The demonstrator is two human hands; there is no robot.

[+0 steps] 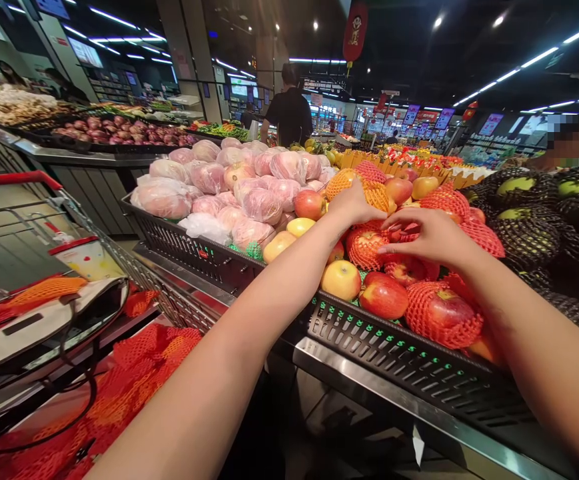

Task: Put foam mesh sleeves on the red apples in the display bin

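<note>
My left hand (pixel 354 203) reaches over the heap and is closed round an apple in an orange foam net (pixel 376 195). Its thumb points right; most of the other fingers are hidden behind the hand. Close by on the right, my right hand (pixel 422 235) has its thumb and fingers apart and curved, with nothing clearly held. Just left of its fingertips lies another apple in an orange-red net (pixel 366 247). Below both hands are a bare red apple (pixel 383 295), a yellow apple (pixel 340 280) and a large apple in a red net (pixel 442 313).
The fruit fills a black slotted crate (pixel 369 340) on a metal-edged stand. Pink film-wrapped fruit (pixel 264 203) is heaped on the left, dark-netted melons (pixel 529 220) on the right. A shopping cart (pixel 94 247) with a drink cup (pixel 86 257) stands left, beside loose foam nets (pixel 134 380). People stand beyond.
</note>
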